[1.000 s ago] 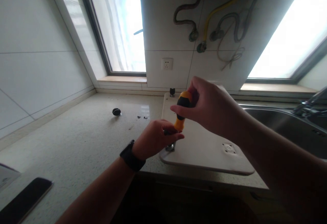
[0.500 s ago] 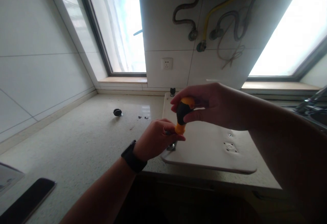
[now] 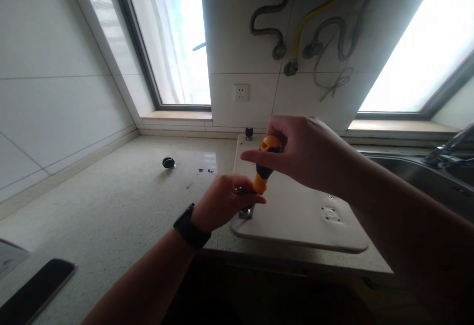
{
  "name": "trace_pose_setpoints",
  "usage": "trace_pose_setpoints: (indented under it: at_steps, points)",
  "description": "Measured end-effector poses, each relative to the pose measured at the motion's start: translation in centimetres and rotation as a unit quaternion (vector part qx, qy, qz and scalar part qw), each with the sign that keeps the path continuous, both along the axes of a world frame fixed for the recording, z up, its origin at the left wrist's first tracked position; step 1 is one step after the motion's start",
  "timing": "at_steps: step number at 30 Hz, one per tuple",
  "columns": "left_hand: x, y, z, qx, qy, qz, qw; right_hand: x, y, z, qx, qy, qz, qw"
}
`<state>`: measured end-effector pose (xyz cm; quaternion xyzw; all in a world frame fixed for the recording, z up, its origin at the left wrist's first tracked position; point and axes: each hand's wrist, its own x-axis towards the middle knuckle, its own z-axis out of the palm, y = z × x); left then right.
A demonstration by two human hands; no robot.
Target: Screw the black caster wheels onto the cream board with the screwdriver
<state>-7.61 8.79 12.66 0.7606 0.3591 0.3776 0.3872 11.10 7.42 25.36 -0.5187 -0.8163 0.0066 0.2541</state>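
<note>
My right hand (image 3: 296, 149) is closed round the orange and black handle of a screwdriver (image 3: 263, 171), held nearly upright with a slight tilt. At the lower end of that handle my left hand (image 3: 225, 199) pinches with thumb and fingers; the screwdriver's tip is hidden behind them. Below the left fingers, a metal caster fitting (image 3: 245, 213) sits at the near left corner of a white rounded panel (image 3: 292, 226). Another black caster (image 3: 249, 133) stands at the panel's far left corner. To the right the panel has a bare mounting plate (image 3: 331, 214) with holes.
A loose black caster (image 3: 168, 163) and several small dark screws (image 3: 205, 170) lie on the speckled counter (image 3: 140, 206). A phone (image 3: 39, 290) rests at lower left. A sink (image 3: 400, 167) with a faucet (image 3: 450, 149) is at right. Hoses (image 3: 266, 31) hang on the tiled wall.
My right hand has turned on the screwdriver handle, its thumb now stretched across toward the left and the wrist lower. My left hand stays at the screwdriver's lower end. The view has shifted slightly.
</note>
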Motion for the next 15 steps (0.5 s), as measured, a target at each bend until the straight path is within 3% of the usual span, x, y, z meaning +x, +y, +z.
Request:
trace_pose_setpoints:
  at_steps: [2,4,6,10,15]
  points:
    - [0.0,0.1,0.0,-0.013,-0.008,-0.011,1.0,1.4,0.6,0.1,-0.068,0.024,0.132,0.989]
    - [-0.1,0.2,0.0,-0.018,-0.015,-0.029,0.999,2.6,1.2,0.1,-0.126,0.025,0.269,0.954]
    - [-0.2,0.3,0.1,-0.021,-0.018,-0.045,0.999,3.4,1.7,0.0,-0.149,0.025,0.324,0.934]
    - [-0.3,0.4,0.0,-0.03,-0.019,-0.047,0.998,3.1,1.8,0.2,-0.148,0.058,0.288,0.944]
    - [-0.3,0.3,-0.1,-0.049,-0.031,-0.075,0.995,1.6,0.6,0.7,-0.092,0.053,0.153,0.982]
